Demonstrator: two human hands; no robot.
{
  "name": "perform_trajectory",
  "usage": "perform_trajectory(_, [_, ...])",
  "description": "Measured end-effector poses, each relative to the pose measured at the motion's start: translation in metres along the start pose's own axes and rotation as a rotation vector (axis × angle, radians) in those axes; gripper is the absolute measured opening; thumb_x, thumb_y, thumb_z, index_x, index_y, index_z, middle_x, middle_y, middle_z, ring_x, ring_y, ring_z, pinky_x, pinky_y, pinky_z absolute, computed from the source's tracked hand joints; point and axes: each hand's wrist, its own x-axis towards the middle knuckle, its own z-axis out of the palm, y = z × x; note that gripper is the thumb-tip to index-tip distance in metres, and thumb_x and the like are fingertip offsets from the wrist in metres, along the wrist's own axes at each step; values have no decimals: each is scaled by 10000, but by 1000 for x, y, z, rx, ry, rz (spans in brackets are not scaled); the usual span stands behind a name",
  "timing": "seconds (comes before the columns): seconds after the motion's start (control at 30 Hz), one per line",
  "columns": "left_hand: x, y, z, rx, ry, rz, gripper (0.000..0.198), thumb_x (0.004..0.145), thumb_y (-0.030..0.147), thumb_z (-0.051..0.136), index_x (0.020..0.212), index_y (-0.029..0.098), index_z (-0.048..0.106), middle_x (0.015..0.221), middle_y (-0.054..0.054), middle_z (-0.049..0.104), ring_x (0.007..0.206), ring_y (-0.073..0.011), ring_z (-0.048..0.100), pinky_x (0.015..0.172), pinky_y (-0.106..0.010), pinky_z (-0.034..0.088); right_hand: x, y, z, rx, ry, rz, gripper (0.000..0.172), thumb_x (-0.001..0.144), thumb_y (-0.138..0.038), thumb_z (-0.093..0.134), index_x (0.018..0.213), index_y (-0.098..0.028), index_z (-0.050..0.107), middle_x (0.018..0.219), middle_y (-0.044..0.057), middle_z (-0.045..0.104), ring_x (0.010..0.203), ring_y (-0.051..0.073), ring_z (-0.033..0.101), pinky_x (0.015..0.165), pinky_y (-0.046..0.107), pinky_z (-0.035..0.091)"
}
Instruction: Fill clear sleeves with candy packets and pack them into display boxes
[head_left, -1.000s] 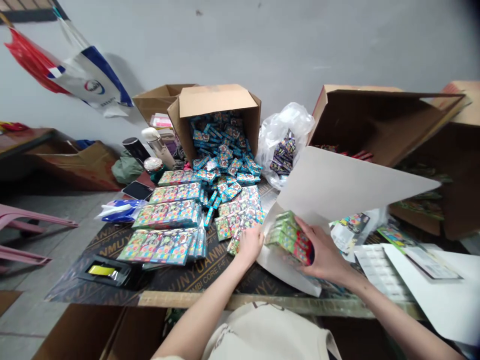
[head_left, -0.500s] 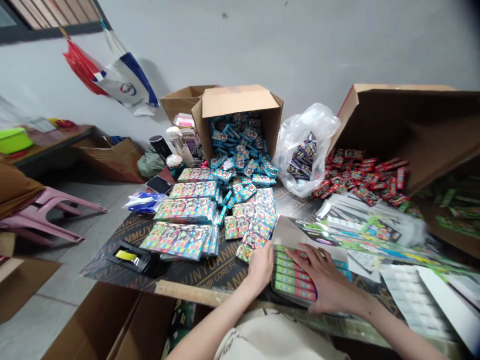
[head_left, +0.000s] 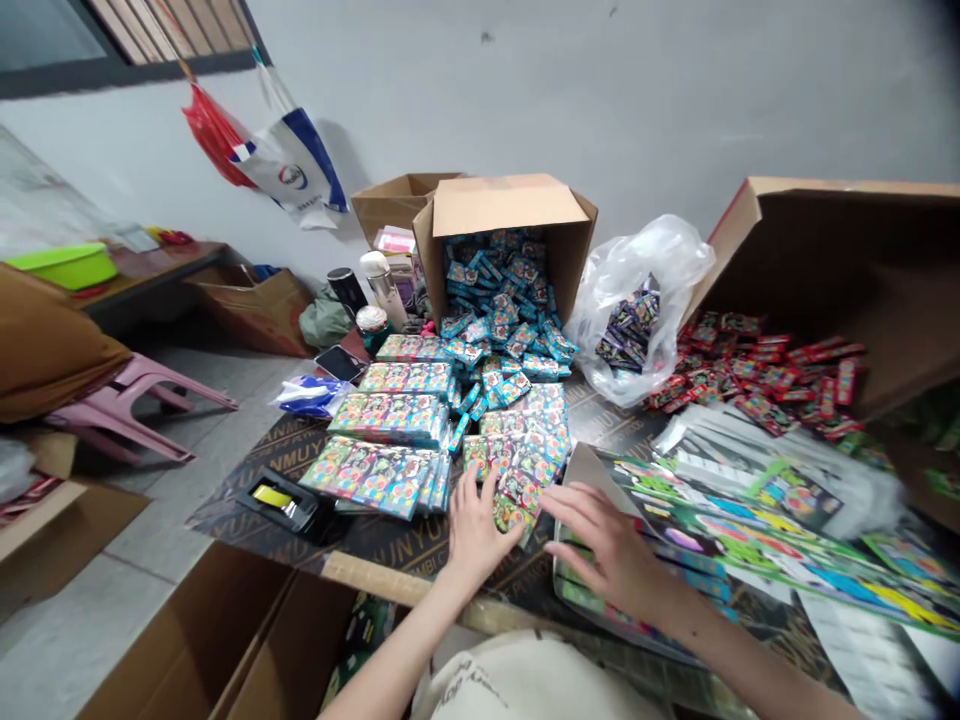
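My left hand (head_left: 478, 528) lies with its fingers spread at the near end of the flat colourful packs (head_left: 521, 490); whether it presses on them I cannot tell. Just right of it, my right hand (head_left: 619, 550) is stretched out over an open carton (head_left: 592, 475), thumb and fingers apart, nothing between them. Rows of green and blue packs (head_left: 705, 580) show in the carton, partly hidden by the hand. Left of my hands stand several neat stacks of flat packs (head_left: 375, 475).
A cardboard box (head_left: 510, 205) spills blue packs (head_left: 499, 290). Beside it sits a clear plastic bag (head_left: 679, 260) of purple packs. Red packs (head_left: 757, 365) lie before a larger box. Printed sheets (head_left: 750, 530) cover the right side. A tape dispenser (head_left: 289, 505) stands at the left edge.
My left hand has let go of the carton's left side and moved left to the flat packs. My right hand has lifted slightly off the packs in the carton. The view has shifted left.
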Motion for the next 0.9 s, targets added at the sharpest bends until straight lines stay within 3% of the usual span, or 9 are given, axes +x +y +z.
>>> perform_trajectory(0.1, [1, -1, 11, 121, -155, 57, 857, 569, 361, 672, 1332, 209, 312, 1423, -149, 214, 1309, -342, 144, 1049, -508, 102, 44, -17, 10, -22, -54, -97, 384, 837, -156, 365, 1196, -192, 500, 1248, 88, 497, 1168, 208, 423, 967, 376, 344])
perform_trajectory(0.23, [13, -1, 17, 177, -242, 118, 869, 533, 312, 678, 1319, 187, 329, 1406, -164, 263, 1310, -352, 136, 1051, -535, 76, 83, -6, 32, -203, -74, -32, 481, 753, -74, 402, 1220, -164, 475, 1301, 124, 436, 1231, 251, 339, 1001, 450, 268])
perform_trajectory(0.37, [24, 0, -2, 102, -111, 146, 625, 652, 76, 503, 1264, 164, 408, 1393, -145, 296, 1304, -286, 207, 1065, -497, 128, 99, 14, 48, -251, -28, 73, 518, 758, -53, 375, 1258, -172, 439, 1335, 141, 391, 1254, 266, 307, 996, 493, 239])
perform_trajectory(0.5, [0, 1, -39, -247, 84, 113, 338, 728, 133, 519, 1044, 233, 581, 1258, -87, 447, 1216, -249, 352, 1051, -423, 223, 110, 9, 57, 39, 70, 47, 398, 840, -178, 389, 1229, -171, 471, 1275, 123, 464, 1189, 233, 403, 965, 420, 331])
perform_trajectory(0.6, [-27, -12, -69, -624, 509, -284, 219, 703, 253, 621, 915, 254, 566, 1051, -46, 511, 1096, -222, 442, 1011, -380, 278, 121, -9, 64, 330, 119, 14, 355, 866, -322, 424, 1173, -175, 520, 1181, 100, 553, 1104, 202, 491, 953, 362, 366])
perform_trajectory(0.67, [-36, -29, -86, -940, 677, -651, 296, 687, 300, 641, 945, 255, 503, 976, -24, 505, 1045, -198, 470, 975, -364, 312, 132, -22, 69, 425, 117, 18, 372, 860, -372, 441, 1164, -176, 530, 1159, 95, 573, 1076, 204, 514, 939, 357, 377])
perform_trajectory(0.73, [-34, -46, -97, -1241, 616, -997, 332, 696, 370, 617, 958, 236, 464, 961, -34, 500, 1018, -193, 487, 921, -354, 356, 144, -33, 76, 437, 103, 19, 404, 856, -404, 446, 1181, -176, 517, 1167, 96, 569, 1076, 209, 512, 933, 358, 375])
perform_trajectory(0.8, [-23, -60, -101, -1404, 478, -1229, 352, 704, 466, 574, 911, 207, 455, 959, -60, 501, 986, -199, 504, 860, -346, 391, 156, -42, 83, 391, 78, 15, 452, 851, -449, 440, 1195, -162, 505, 1171, 105, 565, 1083, 214, 505, 935, 353, 364])
perform_trajectory(0.9, [-4, -67, -101, -1439, 433, -1312, 385, 692, 546, 544, 824, 197, 450, 894, -48, 526, 895, -184, 534, 808, -334, 403, 172, -52, 89, 261, 5, 47, 538, 838, -536, 405, 1164, -125, 521, 1104, 139, 594, 1052, 232, 523, 897, 340, 375])
